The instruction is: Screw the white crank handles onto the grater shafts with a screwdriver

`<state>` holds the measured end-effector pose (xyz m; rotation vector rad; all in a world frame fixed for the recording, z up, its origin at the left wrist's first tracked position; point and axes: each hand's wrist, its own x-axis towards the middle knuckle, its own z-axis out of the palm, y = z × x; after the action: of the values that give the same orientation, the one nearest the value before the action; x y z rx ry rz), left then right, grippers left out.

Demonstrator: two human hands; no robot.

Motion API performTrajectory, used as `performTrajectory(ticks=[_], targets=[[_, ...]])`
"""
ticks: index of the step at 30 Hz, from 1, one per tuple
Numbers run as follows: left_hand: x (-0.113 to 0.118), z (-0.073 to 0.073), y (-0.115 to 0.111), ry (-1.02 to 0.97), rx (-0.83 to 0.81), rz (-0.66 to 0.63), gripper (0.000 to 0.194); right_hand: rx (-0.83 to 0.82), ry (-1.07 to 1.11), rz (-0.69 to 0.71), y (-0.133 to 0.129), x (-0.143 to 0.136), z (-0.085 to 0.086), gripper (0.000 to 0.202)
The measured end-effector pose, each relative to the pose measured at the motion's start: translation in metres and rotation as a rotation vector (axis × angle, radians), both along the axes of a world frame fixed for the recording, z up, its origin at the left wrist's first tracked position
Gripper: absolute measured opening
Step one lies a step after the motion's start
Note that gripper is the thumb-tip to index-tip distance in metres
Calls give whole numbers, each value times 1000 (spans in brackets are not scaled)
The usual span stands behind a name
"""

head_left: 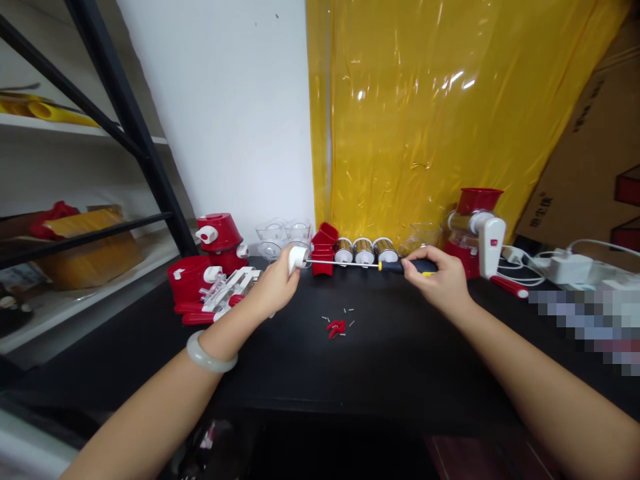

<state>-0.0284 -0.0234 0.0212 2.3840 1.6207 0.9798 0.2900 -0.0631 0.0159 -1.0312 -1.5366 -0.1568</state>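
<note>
My left hand (277, 283) is closed around a white plastic part (298, 258), whose open end faces right. A screwdriver (393, 267) with a dark and yellow handle lies level in my right hand (443, 277), its fingers wrapped round the handle. The long metal shaft points left, and its tip reaches the white part; the exact contact is too small to tell. Below and between the hands, small red pieces (337, 328) and several tiny screws (351, 323) lie on the black table (380, 367).
Red housings (220, 232) and white-and-clear parts stand at the left. Metal drums (363, 251), a red part (325, 247) and clear bowls (285, 233) line the back. An assembled red-and-white grater (477, 230) stands right, beside white cables and a charger (570, 268).
</note>
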Motion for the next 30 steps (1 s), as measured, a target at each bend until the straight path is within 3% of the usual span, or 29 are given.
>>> performTrajectory(ticks=[8,12,18,23,30], targets=[[2,4,3,-326,-346,-114,43,277,-238,87,-8,1,3,11],[5,4,5,-450,-401,-179,42,321,-268,84,-10,2,7,8],[5,-1,10,-475,-388,-208,43,304,-255,99,-13,0,10,9],[3,-10,15,-402,-107,-201,66,131,-155,31,-11,-1,9,13],[-1,-13,18,-211,202,-147,72,-404,-16,106,-3,5,11,41]])
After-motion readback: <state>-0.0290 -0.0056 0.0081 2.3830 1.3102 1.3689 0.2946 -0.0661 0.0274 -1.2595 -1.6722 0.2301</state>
